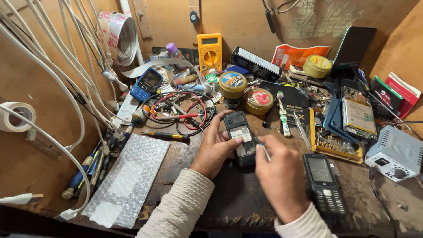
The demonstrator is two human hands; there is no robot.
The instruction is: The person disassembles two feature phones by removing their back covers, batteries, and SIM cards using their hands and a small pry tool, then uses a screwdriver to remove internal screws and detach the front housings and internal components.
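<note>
Far left: white cables (57, 79) hang down the wooden wall, a tape roll (15, 117) beside them. Screwdrivers (86, 169) lie at the table (238, 198) edge, just left of a bubble wrap sheet (128, 176). Behind it, a blue keypad phone (146, 83) and red and black probe leads (185, 112); a yellow multimeter (209, 50) leans on the back wall.

Centre: I see the left hand (216, 147) gripping an opened black phone (240, 136) by its left edge, thumb pressed on the pale label inside, fingers curled at the side. The phone lies back-up on the table, between both hands.

The right hand (282, 176) pinches a thin tool (263, 150), tip at the phone's right edge.

Right: a second black keypad phone (321, 183) lies just beside the right hand. Farther right, a yellow parts tray (337, 145), a stripped smartphone (358, 114), and a grey box with a knob (394, 154).
</note>
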